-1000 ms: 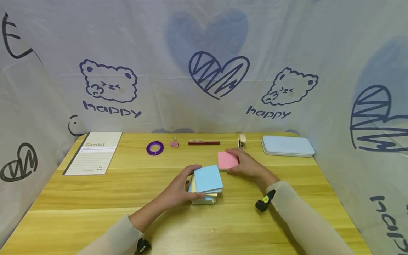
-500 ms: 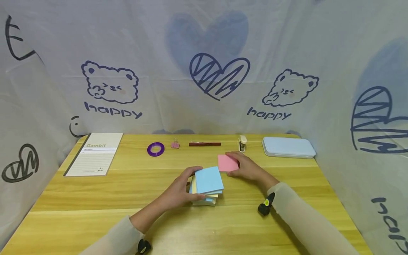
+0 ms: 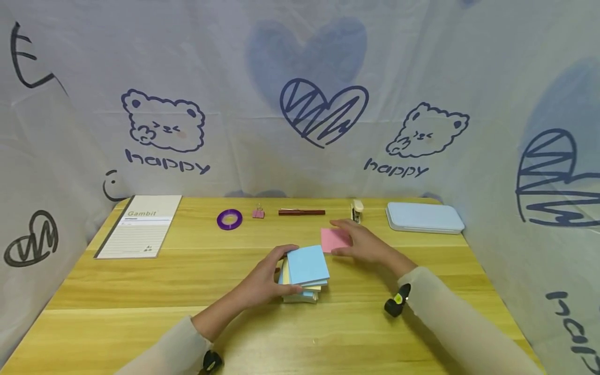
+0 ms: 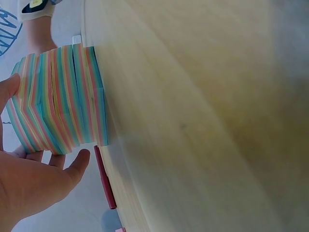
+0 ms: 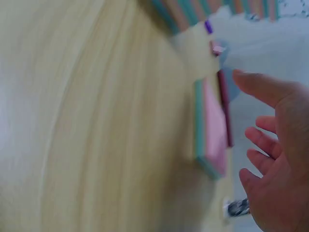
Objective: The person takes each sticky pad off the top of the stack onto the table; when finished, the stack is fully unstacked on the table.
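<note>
The tall multicoloured stack of square sticky notes (image 3: 302, 275), mid-table, was gripped by the curled fingers of the left hand (image 3: 262, 281). The thin pink-topped pad (image 3: 334, 239) lay just beside the right hand (image 3: 365, 245), whose fingers were spread, nothing held.

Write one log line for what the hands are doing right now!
left hand: grips sticky-note stack | right hand: open, above pink pad | surface: wooden table

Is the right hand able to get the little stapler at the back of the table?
Probably yes. The right hand is open above the pink sticky-note pad, and the stapler stands just beyond its fingertips. Only bare wooden table lies between them, so nothing looks to be in the way.
</note>
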{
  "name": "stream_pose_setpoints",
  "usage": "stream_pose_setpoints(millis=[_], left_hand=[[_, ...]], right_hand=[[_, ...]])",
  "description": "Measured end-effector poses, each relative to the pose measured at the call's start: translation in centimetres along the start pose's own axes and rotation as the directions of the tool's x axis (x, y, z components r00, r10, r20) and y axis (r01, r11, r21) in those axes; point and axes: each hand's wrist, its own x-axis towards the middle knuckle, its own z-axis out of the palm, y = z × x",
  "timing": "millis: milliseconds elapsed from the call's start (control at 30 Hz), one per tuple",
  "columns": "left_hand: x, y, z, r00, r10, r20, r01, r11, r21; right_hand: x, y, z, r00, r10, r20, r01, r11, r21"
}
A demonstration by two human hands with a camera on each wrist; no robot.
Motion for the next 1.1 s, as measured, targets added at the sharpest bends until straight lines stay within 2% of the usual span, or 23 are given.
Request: stream_pose_setpoints(millis=[100,300,467,633,733,933,1100], left_hand=[[0.0,-0.1,0.0,1.000,0.004,-0.001,-0.004,1.000,-0.002],[0.0,-0.3,0.0,1.000,0.012,-0.001,-0.012,1.000,-0.004],[0.0,-0.4,0.0,1.000,0.014,0.000,-0.014,1.000,0.007],[0.0,-0.4,-0.1,1.000,0.026,0.001,-0.026,1.000,0.014],[0.0,-0.4,-0.1,1.000,0.029,0.004,-0.029,0.999,0.014],[0.0,-0.3,-0.1,0.999,0.033,0.006,-0.034,0.999,0.015],[0.0,-0.4,0.0,0.999,0.034,0.005,-0.034,0.999,0.017]], right_hand=[[-0.5,-1.5,-0.7,0.999,-0.036,0.006,0.036,0.999,0.003],[-1.9,-5.0,-1.4,0.990,-0.140,0.033,0.136,0.985,0.103],[-2.6,-7.0,-1.3,0.982,-0.169,0.080,0.156,0.978,0.141],[-3.0,-8.3,-1.4,0.979,-0.197,0.054,0.187,0.970,0.158],[-3.0,-8.8,-1.2,0.977,-0.205,0.066,0.191,0.966,0.175],[-3.2,-9.6,-0.1,0.975,-0.166,0.150,0.152,0.983,0.102],[-3.2,-9.6,0.7,0.976,-0.155,0.153,0.148,0.987,0.058]])
